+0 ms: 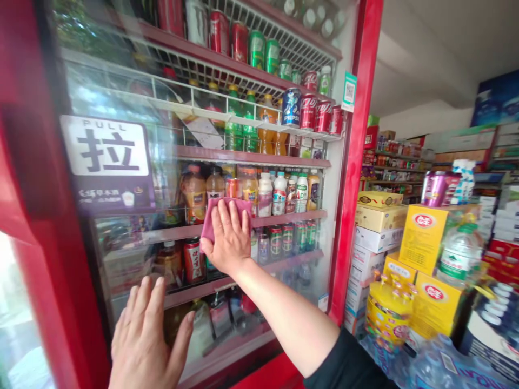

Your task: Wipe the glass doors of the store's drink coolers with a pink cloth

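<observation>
My right hand [227, 237] lies flat, fingers stretched out, pressing a pink cloth [211, 220] against the glass door [133, 178] of a red drinks fridge. Lower left, my left hand [146, 335] rests open with its palm on the same glass, fingers spread, holding nothing. Behind the glass, shelves carry cans and bottles; a Pepsi can [291, 107] and red cola cans [316, 113] stand on an upper rack. A purple and white "PULL" sticker [107, 162] is on the glass at the left.
The fridge's red frame [354, 162] runs down the right of the door. To its right stand stacked yellow boxes [424, 237], cartons [379, 219], a large water bottle [460, 256] and store shelving [395, 162] further back.
</observation>
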{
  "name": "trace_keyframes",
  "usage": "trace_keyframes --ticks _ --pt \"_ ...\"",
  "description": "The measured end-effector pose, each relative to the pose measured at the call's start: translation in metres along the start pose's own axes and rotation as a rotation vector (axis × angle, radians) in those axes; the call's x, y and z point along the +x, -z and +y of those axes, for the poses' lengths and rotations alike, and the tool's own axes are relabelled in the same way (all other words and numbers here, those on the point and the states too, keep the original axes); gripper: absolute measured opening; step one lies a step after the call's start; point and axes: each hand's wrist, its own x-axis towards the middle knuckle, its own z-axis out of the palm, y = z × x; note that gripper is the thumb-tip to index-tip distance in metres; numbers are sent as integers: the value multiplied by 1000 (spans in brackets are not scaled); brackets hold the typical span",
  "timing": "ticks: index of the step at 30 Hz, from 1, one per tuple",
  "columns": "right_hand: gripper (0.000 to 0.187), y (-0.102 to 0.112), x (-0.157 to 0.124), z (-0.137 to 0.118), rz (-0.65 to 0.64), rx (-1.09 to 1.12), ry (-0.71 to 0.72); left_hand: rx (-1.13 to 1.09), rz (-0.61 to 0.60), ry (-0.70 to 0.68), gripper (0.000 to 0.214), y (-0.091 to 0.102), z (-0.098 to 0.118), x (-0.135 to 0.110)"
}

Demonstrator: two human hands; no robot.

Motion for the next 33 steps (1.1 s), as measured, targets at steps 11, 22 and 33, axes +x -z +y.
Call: trace_keyframes --ticks 11,22,33 --pt "73 16 34 2 -89 -17 511 20 7 11 84 12 -3 8" --pt "85 57 15 177 180 -227 -243 3 57 -10 86 -2 1 47" --pt "88 31 56 57 203 -69 -227 42 126 -68 83 21 4 116"
